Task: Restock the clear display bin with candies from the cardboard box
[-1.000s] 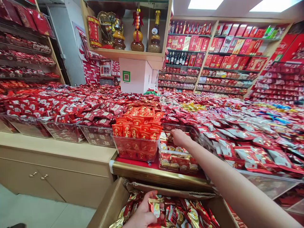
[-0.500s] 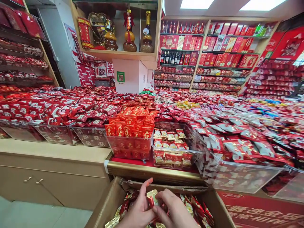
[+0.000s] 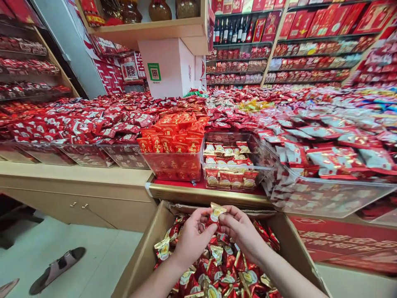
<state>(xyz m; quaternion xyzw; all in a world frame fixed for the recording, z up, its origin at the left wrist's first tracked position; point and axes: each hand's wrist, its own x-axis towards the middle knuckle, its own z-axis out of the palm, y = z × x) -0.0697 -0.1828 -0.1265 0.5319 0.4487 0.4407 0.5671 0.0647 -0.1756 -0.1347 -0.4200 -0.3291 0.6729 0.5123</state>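
A: Grip?
B: Left hand [image 3: 196, 231] and right hand [image 3: 240, 227] — fingers nearly closed, both pinching one gold-and-red wrapped candy [image 3: 217, 211].
A: Its position?
B: Above the open cardboard box [image 3: 143, 252] of similar candies [image 3: 214, 271] — before the desk [image 3: 189, 193].

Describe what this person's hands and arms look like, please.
The left hand and right hand are bare, without gloves. The forearms show no sleeves, watch or bracelet. No rings are visible on the fingers, though some are partly hidden.
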